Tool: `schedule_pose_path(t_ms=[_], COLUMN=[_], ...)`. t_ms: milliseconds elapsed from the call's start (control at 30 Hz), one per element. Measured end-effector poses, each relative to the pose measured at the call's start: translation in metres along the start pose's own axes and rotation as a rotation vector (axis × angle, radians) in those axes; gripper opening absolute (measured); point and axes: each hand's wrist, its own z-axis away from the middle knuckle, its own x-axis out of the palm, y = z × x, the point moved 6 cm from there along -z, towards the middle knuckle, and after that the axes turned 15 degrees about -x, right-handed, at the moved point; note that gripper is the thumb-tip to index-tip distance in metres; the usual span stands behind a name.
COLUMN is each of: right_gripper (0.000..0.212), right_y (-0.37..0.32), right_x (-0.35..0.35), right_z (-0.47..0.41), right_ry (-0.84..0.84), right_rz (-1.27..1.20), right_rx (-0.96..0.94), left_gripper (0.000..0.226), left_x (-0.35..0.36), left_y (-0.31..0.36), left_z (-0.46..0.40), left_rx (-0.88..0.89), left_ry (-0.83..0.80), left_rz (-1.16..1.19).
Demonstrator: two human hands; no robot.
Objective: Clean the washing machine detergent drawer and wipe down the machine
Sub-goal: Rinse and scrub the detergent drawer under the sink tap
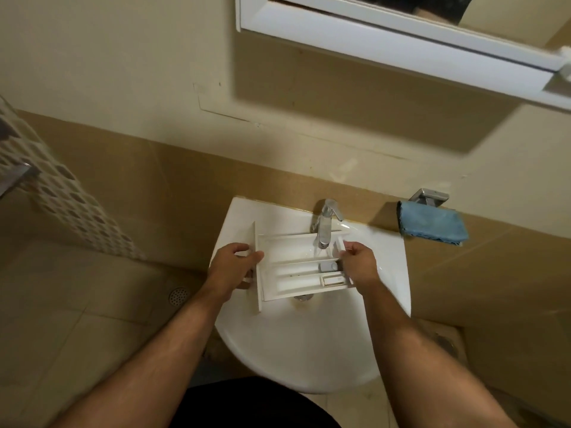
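The detergent drawer (301, 267) is held level over the sink (309, 350), right under the tap (324, 225), with its open compartments facing up. Its long axis runs left-to-right across the basin, so the front panel sits at the left end and the back end points to the right of the tap. A thin stream looks to be landing in the far compartment just below the spout (hard to be sure, it's a bit blurry).

The left hand (231, 267) is wrapped around the front panel end, fingers (244, 249) curled over its edge, thumb on the near side. The right hand (360, 261) is pinching the back end, just right of the spout. So the drawer lies between the two hands, gripped at both ends, neither hand free.

Judging by this, rinsing is underway and the near compartments aren't yet under the water, so the drawer would probably need to be pushed away from the body, toward the wall, for the stream to reach them.

A blue cloth (432, 225) is draped on a holder to the right of the tap, well apart from the drawer.
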Motion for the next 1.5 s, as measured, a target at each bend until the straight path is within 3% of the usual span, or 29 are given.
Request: schedule_pose_path(t_ms=[133, 233, 400, 633, 733, 933, 1100, 1167, 1300, 1400, 1500], right_gripper=[0.02, 0.044, 0.067, 0.074, 0.061, 0.056, 0.066, 0.065, 0.059, 0.054, 0.065], right_y=[-0.028, -0.02, -0.018, -0.029, -0.037, -0.029, -0.024, -0.033, -0.042, -0.032, -0.028], right_x=[0.002, 0.034, 0.061, 0.066, 0.064, 0.077, 0.045, 0.066, 0.11, 0.088, 0.061], right_z=[0.012, 0.023, 0.027, 0.032, 0.018, 0.036, 0.013, 0.018, 0.051, 0.048, 0.029], right_ry=[0.063, -0.164, -0.306, -0.342, -0.339, -0.527, -0.332, -0.429, -0.609, -0.458, -0.331], right_rz=[0.799, 0.981, 1.143, 1.165, 1.185, 0.991, 1.133, 1.126, 0.968, 0.984, 1.142], right_rx=[-0.488, -0.604, -0.633, -0.633, -0.632, -0.874, -0.635, -0.659, -0.888, -0.857, -0.629], left_gripper=[0.053, 0.058, 0.061, 0.042, 0.046, 0.051, 0.053, 0.052, 0.05, 0.05, 0.049], left_x=[0.015, 0.023, 0.026, 0.026, 0.027, 0.028, 0.035, 0.039, 0.04, 0.042, 0.045], left_y=[-0.017, -0.027, -0.034, -0.03, -0.029, -0.03, -0.032, -0.031, -0.031, -0.034, -0.037], left_z=[-0.007, -0.012, -0.022, -0.028, -0.031, -0.034, -0.033, -0.032, -0.03, -0.029, -0.031], left_rx=[-0.074, -0.088, -0.085, -0.118, -0.132, -0.12, -0.133, -0.136, -0.128, -0.123, -0.118], left_ry=[-0.07, -0.124, -0.172, -0.257, -0.269, -0.272, -0.285, -0.289, -0.292, -0.278, -0.267], left_rz=[0.06, 0.071, 0.029, -0.019, -0.004, 0.0, -0.004, -0.005, 0.0, -0.008, 0.006])
